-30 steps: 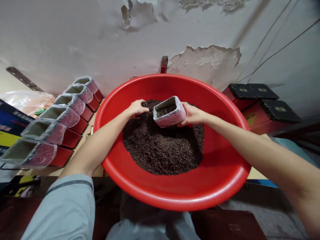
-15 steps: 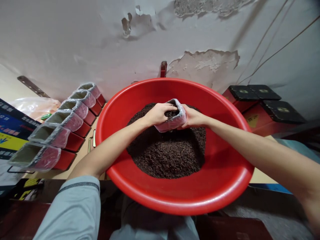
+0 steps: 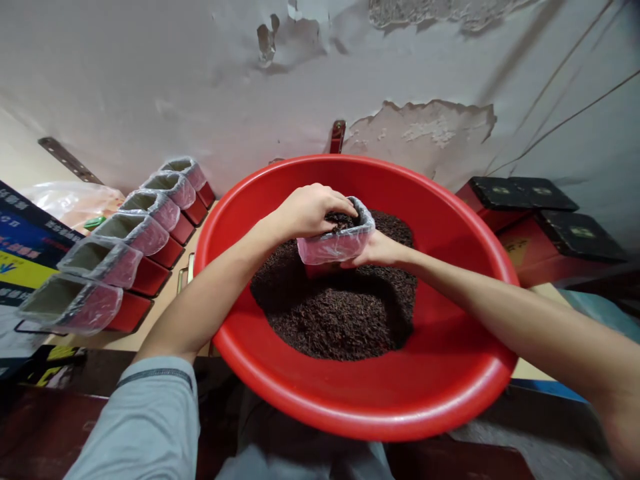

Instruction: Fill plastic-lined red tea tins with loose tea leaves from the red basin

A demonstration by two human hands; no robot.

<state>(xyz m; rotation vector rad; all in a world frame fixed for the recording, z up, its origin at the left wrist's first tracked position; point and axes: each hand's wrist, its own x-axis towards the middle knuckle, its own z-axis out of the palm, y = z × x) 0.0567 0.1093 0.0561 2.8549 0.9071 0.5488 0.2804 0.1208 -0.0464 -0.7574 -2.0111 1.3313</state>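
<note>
A red tin [image 3: 334,247] with a clear plastic liner folded over its rim stands upright above the loose dark tea leaves [image 3: 345,327] in a big red plastic basin [image 3: 450,327]. My right hand [image 3: 377,249] grips the tin's right side, its fingers partly hidden around the back and underneath. Over the tin's mouth lies my left hand [image 3: 313,210], thumb and fingers apart, touching the leaves inside. Dark leaves show between the left thumb and fingers, and some fingertips are hidden.
Several lined red tins [image 3: 80,293] stand open in a slanting row at left on the table [image 3: 173,300]. Closed red tins with black lids [image 3: 583,233] are at right. A printed box [image 3: 25,247] and a plastic bag [image 3: 70,203] lie far left; a peeling wall [image 3: 200,87] rises behind.
My left hand has lifted slightly and flattened over the tin's mouth. The tin now sits more upright, with more of its front showing. The whole view has shifted a little.
</note>
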